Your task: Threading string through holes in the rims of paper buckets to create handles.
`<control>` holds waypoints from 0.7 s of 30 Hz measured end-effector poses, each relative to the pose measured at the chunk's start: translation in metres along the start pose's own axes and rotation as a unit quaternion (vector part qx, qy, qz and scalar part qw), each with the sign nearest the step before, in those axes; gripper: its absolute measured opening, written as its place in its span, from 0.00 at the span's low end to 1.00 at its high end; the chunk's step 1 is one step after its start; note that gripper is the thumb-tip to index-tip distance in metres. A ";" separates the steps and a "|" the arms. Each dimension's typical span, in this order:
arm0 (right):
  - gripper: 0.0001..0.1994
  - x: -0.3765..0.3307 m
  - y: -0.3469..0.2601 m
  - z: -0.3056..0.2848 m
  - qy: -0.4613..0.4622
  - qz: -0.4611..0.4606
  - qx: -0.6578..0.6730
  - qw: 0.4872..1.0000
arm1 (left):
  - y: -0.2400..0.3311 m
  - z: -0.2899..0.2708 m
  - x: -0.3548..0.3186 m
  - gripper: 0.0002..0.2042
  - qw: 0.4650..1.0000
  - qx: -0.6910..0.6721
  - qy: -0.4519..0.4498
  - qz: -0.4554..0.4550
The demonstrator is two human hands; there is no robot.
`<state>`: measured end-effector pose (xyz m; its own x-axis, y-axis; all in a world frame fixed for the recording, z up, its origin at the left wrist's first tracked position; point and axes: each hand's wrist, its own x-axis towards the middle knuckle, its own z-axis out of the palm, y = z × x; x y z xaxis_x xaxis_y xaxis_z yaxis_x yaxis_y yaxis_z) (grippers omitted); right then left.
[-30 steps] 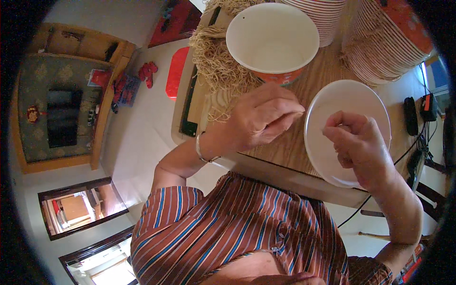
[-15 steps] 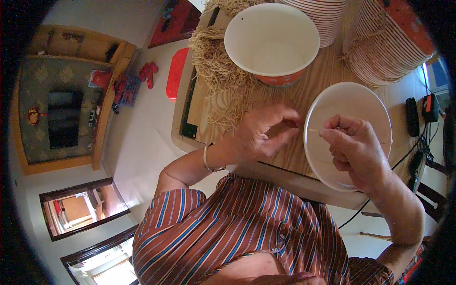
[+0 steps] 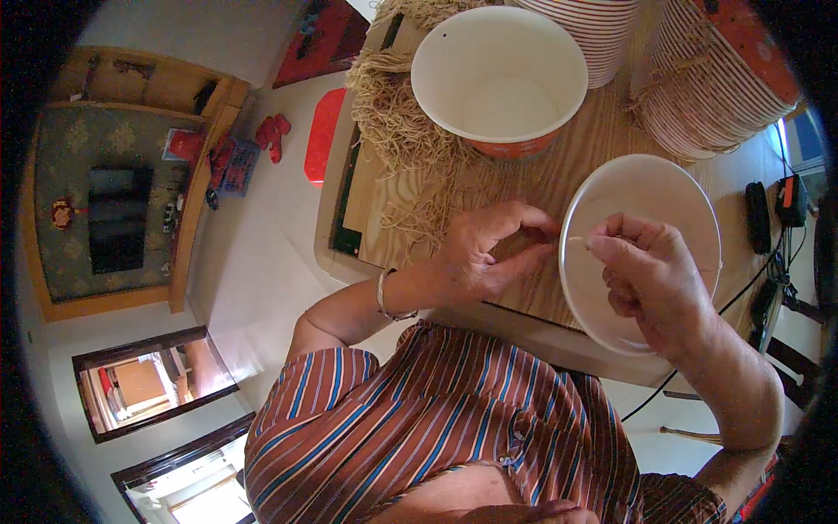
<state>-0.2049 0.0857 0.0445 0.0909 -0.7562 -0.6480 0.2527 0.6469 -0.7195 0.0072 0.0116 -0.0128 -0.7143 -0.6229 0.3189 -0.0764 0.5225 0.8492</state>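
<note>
A white-lined paper bucket (image 3: pixel 672 196) stands tilted at the table's right front, its open mouth facing me. My right hand (image 3: pixel 650 275) is closed inside that mouth, thumb and forefinger pinching a short pale string (image 3: pixel 576 238) near the left rim. On the outer left side of the rim is my left hand (image 3: pixel 493 249). Its thumb and fingers are curled toward each other, with their tips close against the bucket's wall. What lies between those tips is hidden. A thin bit of string also shows at the bucket's right rim.
Another white-lined bucket (image 3: pixel 497 83) stands upright behind my left hand. Beside it lies a tangled heap of tan string (image 3: pixel 406 127). Stacked buckets (image 3: pixel 716 87) fill the back right, some with string on them. Black adapters and cables (image 3: pixel 790 201) lie at the right edge.
The tilted bucket has shifted very slightly down and right. My left hand has barely moved, and my right hand keeps its pinch on the string.
</note>
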 end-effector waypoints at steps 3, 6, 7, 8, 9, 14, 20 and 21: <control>0.07 0.000 -0.001 0.001 -0.003 0.005 0.010 1.000 | -0.001 0.000 0.000 0.12 1.000 0.002 -0.001 -0.001; 0.07 0.002 0.000 0.004 0.012 0.012 0.023 1.000 | 0.000 0.000 0.000 0.12 1.000 0.003 -0.005 -0.006; 0.07 0.002 0.000 0.004 0.012 0.012 0.023 1.000 | 0.001 -0.001 0.000 0.12 1.000 0.001 -0.006 -0.010; 0.07 0.003 0.000 0.003 0.001 0.015 0.030 0.999 | 0.000 0.000 0.000 0.12 1.000 0.001 -0.006 -0.010; 0.07 0.003 0.000 0.003 -0.010 0.017 0.038 0.999 | 0.000 0.000 0.000 0.12 1.000 0.001 -0.007 -0.014; 0.07 -0.001 -0.005 0.004 0.009 0.011 0.011 1.000 | -0.001 0.000 -0.002 0.12 1.000 0.001 0.000 -0.019; 0.06 -0.019 -0.014 0.007 0.011 -0.015 -0.005 1.000 | 0.019 -0.017 0.013 0.10 0.998 0.034 0.058 0.018; 0.05 -0.022 -0.015 0.009 0.016 -0.017 -0.009 1.000 | 0.025 -0.020 0.016 0.09 0.997 0.064 0.026 0.032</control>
<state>-0.2021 0.0916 0.0714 0.0525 -0.7742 -0.6307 0.2386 0.6230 -0.7449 0.0073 0.0031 0.0217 -0.6844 -0.6134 0.3942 -0.1226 0.6298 0.7670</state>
